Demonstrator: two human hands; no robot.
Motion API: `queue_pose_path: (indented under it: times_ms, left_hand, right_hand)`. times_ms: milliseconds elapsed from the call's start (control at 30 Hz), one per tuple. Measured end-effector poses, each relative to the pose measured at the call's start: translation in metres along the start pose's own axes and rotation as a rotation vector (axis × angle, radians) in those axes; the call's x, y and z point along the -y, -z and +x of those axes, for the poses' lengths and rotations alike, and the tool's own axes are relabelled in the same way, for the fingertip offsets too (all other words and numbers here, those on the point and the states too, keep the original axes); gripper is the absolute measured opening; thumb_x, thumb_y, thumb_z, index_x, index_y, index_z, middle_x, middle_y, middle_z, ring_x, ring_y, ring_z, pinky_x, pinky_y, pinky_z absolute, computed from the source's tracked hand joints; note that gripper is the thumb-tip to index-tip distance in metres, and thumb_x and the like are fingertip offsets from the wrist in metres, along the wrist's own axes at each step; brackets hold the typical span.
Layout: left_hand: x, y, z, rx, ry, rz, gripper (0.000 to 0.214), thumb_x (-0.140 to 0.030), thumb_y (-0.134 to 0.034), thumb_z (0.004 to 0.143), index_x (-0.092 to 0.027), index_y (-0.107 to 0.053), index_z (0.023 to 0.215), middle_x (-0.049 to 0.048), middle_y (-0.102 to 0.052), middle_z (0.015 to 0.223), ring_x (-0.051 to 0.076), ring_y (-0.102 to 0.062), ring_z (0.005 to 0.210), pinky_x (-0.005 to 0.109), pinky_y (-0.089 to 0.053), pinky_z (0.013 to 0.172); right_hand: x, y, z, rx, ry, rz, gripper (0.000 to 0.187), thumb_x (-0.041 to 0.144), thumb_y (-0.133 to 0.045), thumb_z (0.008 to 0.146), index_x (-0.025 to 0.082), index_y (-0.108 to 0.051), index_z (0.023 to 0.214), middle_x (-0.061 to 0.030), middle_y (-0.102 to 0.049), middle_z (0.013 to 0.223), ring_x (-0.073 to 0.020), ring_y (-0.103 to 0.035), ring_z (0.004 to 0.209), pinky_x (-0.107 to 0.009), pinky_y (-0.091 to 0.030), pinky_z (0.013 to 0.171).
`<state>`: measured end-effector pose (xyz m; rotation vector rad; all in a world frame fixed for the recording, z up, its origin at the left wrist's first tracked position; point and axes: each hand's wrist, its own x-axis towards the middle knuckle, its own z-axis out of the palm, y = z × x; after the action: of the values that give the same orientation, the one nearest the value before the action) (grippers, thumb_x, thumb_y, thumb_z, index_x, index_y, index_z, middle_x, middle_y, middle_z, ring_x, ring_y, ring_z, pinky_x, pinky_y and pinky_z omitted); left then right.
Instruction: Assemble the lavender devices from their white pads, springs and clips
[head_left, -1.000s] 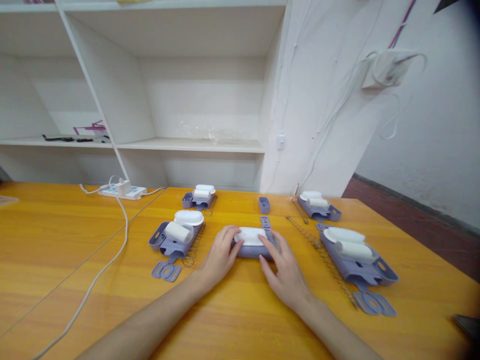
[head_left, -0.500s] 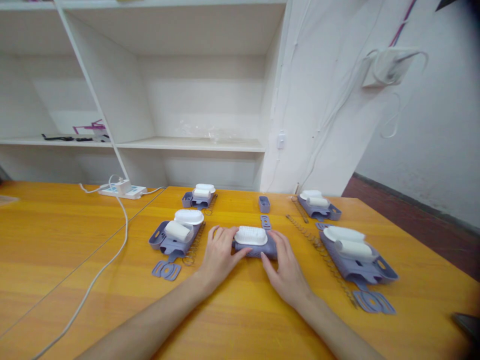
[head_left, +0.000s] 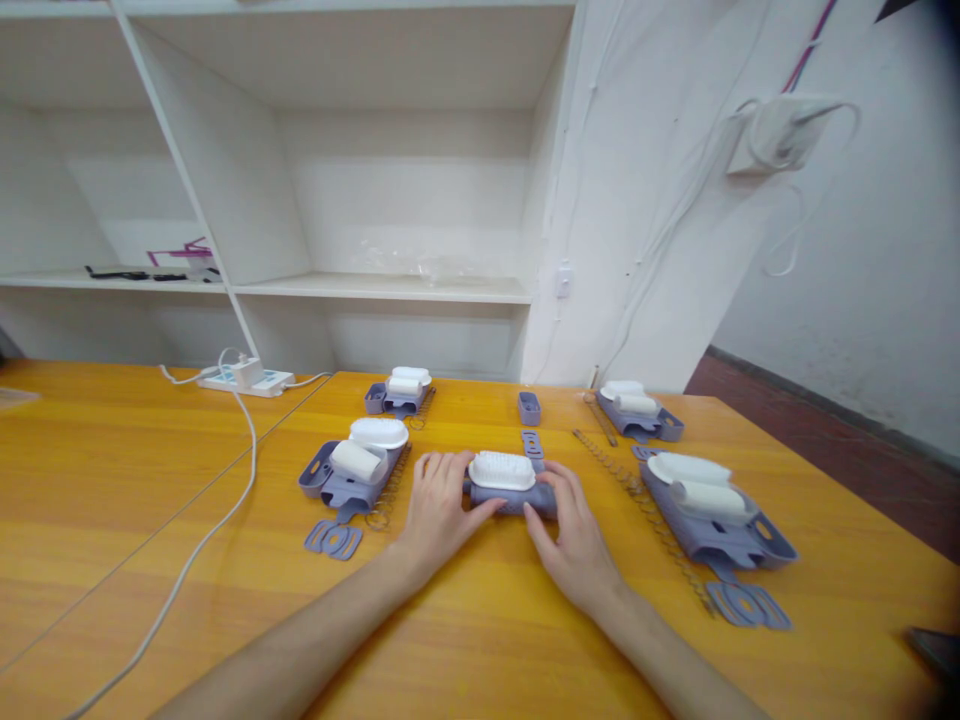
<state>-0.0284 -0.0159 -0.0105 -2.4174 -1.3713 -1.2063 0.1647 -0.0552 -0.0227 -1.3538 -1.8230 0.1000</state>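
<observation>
A grey-purple plastic housing (head_left: 510, 500) lies on the table in front of me, crosswise. On top of it rests a white oval piece (head_left: 501, 470) with a textured upper face. My left hand (head_left: 444, 505) curls round the left end, fingers behind and thumb along the front edge. At the right end, my right hand (head_left: 564, 525) grips the housing in the same way, thumb at the front. The fingertips behind the housing are partly hidden. Just beyond it lies a flat grey-purple cut-out piece (head_left: 531, 444), with a small grey-purple box (head_left: 529, 408) farther back.
Similar sets of grey-purple housings with white ovals and rollers stand at left (head_left: 356, 465), back left (head_left: 405, 390), right (head_left: 709, 505) and back right (head_left: 637, 408). Coil springs (head_left: 637, 485) lie beside them. A power strip (head_left: 247, 378) trails a white cable (head_left: 217, 530) across the left side.
Almost nothing differs. Both hands keep their hold on the housing, with at most a slight shift of the fingers.
</observation>
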Motion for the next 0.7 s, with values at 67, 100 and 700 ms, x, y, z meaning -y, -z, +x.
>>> queue_pose_path:
  times_ms: [67, 100, 700]
  left_hand:
    - [0.0006, -0.0002, -0.0004, 0.006, -0.006, 0.008, 0.05, -0.053, -0.06, 0.074, -0.017, -0.051, 0.107, 0.0095, -0.061, 0.1, 0.026, -0.054, 0.094, 0.041, -0.037, 0.087]
    - [0.0012, -0.0005, -0.0008, 0.008, -0.013, 0.009, 0.049, -0.052, -0.06, 0.074, -0.017, -0.051, 0.107, 0.0092, -0.061, 0.1, 0.025, -0.054, 0.094, 0.042, -0.036, 0.089]
    - [0.0071, -0.0015, -0.004, -0.009, -0.172, -0.056, 0.04, -0.038, -0.062, 0.078, -0.02, -0.048, 0.111, 0.0061, -0.064, 0.1, 0.021, -0.058, 0.091, 0.046, -0.033, 0.097]
  right_hand:
    - [0.0005, 0.0005, 0.0003, 0.011, -0.007, 0.008, 0.026, 0.025, -0.046, 0.085, 0.02, -0.044, 0.111, -0.0112, -0.039, 0.129, -0.0235, -0.039, 0.121, -0.043, -0.035, 0.102]
    - [0.0008, 0.001, 0.0006, 0.02, -0.01, 0.012, 0.024, 0.024, -0.046, 0.085, 0.02, -0.045, 0.108, -0.0109, -0.039, 0.129, -0.0234, -0.04, 0.121, -0.042, -0.036, 0.102]
    - [-0.0035, 0.0034, 0.0029, -0.022, -0.026, 0.074, 0.025, 0.023, -0.048, 0.083, 0.02, -0.046, 0.107, -0.0104, -0.045, 0.125, -0.0239, -0.043, 0.117, -0.043, -0.035, 0.101]
